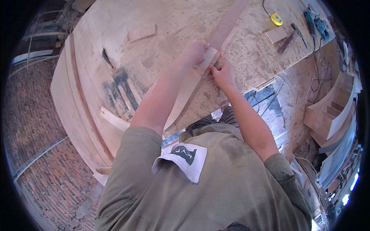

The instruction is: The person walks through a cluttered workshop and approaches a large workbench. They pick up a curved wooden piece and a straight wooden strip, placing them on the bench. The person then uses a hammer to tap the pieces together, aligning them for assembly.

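A long, thin wooden board (227, 27) lies slantwise across the worktable, from the far edge down toward my body. Over its middle sits a short, pale piece of wood (209, 56). My left hand (196, 52) is closed at the left side of this short piece, its fingertips partly hidden. From the right, my right hand (222, 73) pinches the long board's edge just below the short piece, thumb and fingers bent around it.
On the wooden worktable (173, 23) lie a loose wood offcut (141, 33), a yellow tape measure (276, 19), a small wood block (276, 34), a hammer (288, 38) and a corded power tool (310, 24). A curved wooden frame (333, 106) stands on the floor at right, near cables.
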Motion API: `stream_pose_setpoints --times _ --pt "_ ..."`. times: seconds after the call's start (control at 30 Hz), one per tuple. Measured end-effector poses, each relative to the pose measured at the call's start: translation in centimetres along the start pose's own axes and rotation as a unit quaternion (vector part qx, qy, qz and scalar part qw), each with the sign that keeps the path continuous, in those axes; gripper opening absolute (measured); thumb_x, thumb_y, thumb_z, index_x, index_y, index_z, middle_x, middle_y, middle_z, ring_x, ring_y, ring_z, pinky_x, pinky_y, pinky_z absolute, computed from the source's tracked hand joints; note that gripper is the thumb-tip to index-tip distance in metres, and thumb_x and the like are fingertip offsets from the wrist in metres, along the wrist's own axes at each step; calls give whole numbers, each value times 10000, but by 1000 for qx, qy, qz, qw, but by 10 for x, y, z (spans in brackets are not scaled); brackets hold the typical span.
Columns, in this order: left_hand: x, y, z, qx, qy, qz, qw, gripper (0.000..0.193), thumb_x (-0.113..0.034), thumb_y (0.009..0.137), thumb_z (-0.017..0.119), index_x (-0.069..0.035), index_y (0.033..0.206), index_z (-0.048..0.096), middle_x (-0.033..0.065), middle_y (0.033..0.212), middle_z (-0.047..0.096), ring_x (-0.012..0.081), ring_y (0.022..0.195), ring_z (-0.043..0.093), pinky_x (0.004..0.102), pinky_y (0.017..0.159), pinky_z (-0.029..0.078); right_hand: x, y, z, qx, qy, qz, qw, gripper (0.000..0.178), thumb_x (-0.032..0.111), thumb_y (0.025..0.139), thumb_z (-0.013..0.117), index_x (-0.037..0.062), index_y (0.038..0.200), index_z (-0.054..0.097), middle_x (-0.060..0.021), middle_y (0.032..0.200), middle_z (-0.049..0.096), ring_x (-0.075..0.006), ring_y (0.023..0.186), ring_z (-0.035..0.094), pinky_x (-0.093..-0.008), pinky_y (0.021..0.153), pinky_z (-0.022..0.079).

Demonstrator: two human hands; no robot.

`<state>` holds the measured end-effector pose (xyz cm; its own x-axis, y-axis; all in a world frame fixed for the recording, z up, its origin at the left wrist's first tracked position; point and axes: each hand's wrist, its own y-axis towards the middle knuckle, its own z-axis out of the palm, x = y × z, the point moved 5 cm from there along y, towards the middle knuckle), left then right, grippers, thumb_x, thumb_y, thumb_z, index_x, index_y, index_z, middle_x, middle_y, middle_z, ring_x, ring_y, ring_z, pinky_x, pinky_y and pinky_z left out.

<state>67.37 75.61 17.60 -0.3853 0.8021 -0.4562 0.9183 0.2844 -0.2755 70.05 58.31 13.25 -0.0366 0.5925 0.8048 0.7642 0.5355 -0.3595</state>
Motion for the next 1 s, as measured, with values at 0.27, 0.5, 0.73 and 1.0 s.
stream_pose_setpoints --times 0.27,0.5,0.73,1.0 --pt "13 9 9 14 -23 2 1000 613 -76 727 698 -215 1325 692 203 1066 724 357 997 704 431 886 567 -14 0 5 10 15 10 1000 792 211 838 765 43 1530 419 -138 842 751 -285 808 739 -406 821 557" --pt "13 9 10 -18 -6 17 1000 582 -96 736 691 -226 1303 709 192 1077 722 360 1043 691 437 917 561 -21 4 11 32 48 -1 998 839 177 827 775 7 1546 377 -128 836 753 -263 812 743 -378 805 561" --pt "14 8 5 14 -63 -25 998 511 -114 770 700 -226 1268 732 178 1117 721 355 1067 686 421 951 553 -17 5 11 45 16 -40 998 841 36 905 712 -35 1587 225 -126 857 732 -163 724 732 -281 638 586" --pt "20 16 16 12 -60 -38 997 470 -105 795 688 -220 1248 742 171 1131 719 351 1049 691 416 932 557 -14 3 8 29 -37 -48 998 840 74 892 735 -54 1570 256 -120 811 740 -162 692 729 -287 645 585"
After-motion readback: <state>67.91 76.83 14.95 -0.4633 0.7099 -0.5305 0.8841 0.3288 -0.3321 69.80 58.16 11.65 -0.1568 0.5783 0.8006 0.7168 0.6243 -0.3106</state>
